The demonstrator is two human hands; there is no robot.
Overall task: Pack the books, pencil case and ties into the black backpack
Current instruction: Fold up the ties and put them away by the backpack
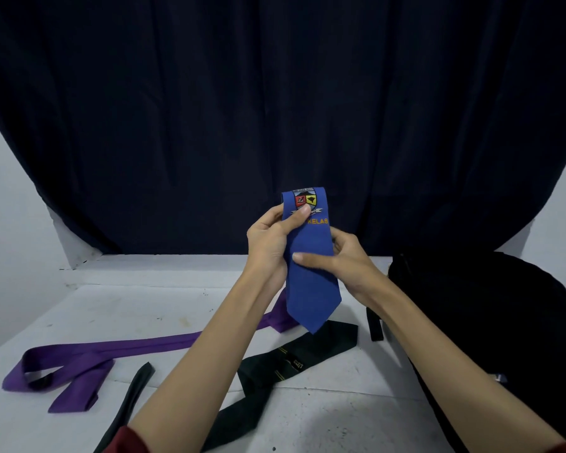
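Both hands are up over the middle of the table, busy with a blue tie (311,273) that carries a crest and the word KELAS near its folded top. The left hand (268,243) grips the tie's upper part, thumb pressed just under the crest; the right hand (343,259) pinches it lower down from the three o'clock side, thumb laid across the cloth. The pointed end hangs free above the table.

As for progress, I'd judge the tie part of the job barely begun. I count three ties in sight, none of them packed: the blue one in hand, a purple tie (89,354) sprawled from eight o'clock toward the centre, and a dark green tie (291,361) lying at six o'clock under the forearms. A thin dark strip at seven o'clock may be that tie's narrow end (I can't tell for sure).

One black backpack (484,322) sits at four o'clock on the white table (144,289), a strap (374,325) trailing toward the middle. No books or pencil case are visible; whether they are already inside the bag cannot be told.
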